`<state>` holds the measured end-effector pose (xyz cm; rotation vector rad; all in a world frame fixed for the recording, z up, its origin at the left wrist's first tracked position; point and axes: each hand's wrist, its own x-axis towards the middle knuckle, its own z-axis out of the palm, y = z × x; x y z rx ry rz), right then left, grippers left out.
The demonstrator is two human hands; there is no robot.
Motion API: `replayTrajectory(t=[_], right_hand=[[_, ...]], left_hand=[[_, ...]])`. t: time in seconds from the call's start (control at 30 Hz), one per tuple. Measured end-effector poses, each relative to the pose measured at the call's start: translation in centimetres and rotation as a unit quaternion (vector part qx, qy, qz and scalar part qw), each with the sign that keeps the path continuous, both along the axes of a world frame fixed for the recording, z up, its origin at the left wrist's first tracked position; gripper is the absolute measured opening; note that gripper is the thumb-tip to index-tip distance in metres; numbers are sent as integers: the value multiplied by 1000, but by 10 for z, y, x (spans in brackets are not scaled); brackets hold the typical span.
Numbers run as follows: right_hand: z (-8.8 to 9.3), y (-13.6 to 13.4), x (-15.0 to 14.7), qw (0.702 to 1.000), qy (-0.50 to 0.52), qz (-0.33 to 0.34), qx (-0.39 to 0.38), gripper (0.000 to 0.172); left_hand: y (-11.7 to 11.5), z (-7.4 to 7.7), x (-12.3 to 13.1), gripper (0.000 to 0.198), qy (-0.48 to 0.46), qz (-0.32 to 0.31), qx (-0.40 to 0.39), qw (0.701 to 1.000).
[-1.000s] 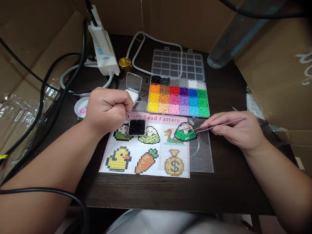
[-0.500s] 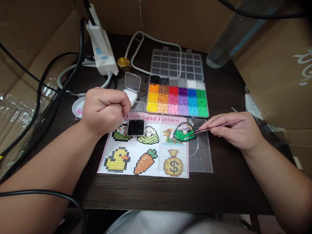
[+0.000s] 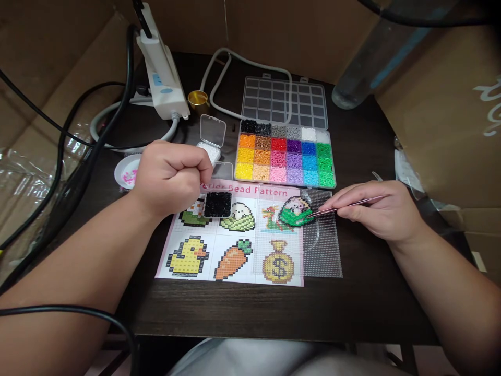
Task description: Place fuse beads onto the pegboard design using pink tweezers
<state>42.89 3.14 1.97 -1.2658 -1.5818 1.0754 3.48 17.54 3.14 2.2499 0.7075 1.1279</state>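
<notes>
My right hand (image 3: 371,209) pinches pink tweezers (image 3: 352,202), whose tips touch the green part of a bead figure (image 3: 296,211) on the clear pegboard (image 3: 324,250). That figure has a dark outline and a pale upper part. Closed in a fist, my left hand (image 3: 172,177) hovers over the left part of the desk; whether anything is inside it is hidden. Beside it, a small open box of black beads (image 3: 218,204) rests on the printed pattern sheet (image 3: 235,243). The pegboard partly overlaps the sheet.
Behind the sheet lies a sorted bead box (image 3: 285,156) with its lid open. A box of white beads (image 3: 210,152), a dish of pink beads (image 3: 127,172), a gold cup (image 3: 198,99) and a power strip (image 3: 166,89) stand left. Cables run along the left.
The tweezer tips have shifted slightly left and down on the green beads. My left hand has hardly moved, and the view has shifted a little.
</notes>
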Motion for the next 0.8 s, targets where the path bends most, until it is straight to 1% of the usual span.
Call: replayTrajectory(t=[0.1, 0.4, 0.53, 0.7, 0.8], right_hand=[[-1, 0, 0, 1000, 1, 1, 5, 14], [-2, -1, 2, 1000, -8, -2, -10, 19], [-2, -1, 3, 1000, -7, 9, -15, 19], [-2, -1, 4, 1000, -14, 13, -20, 20], [-3, 0, 5, 1000, -17, 22, -14, 17]], left_hand=[[0, 0, 0, 20, 0, -1, 1, 1000], [-1, 2, -1, 22, -11, 5, -21, 1000], [-1, 3, -1, 22, -8, 5, -23, 1000], [0, 1, -1, 21, -4, 5, -20, 1000], [1, -1, -2, 21, 1, 3, -13, 1000]])
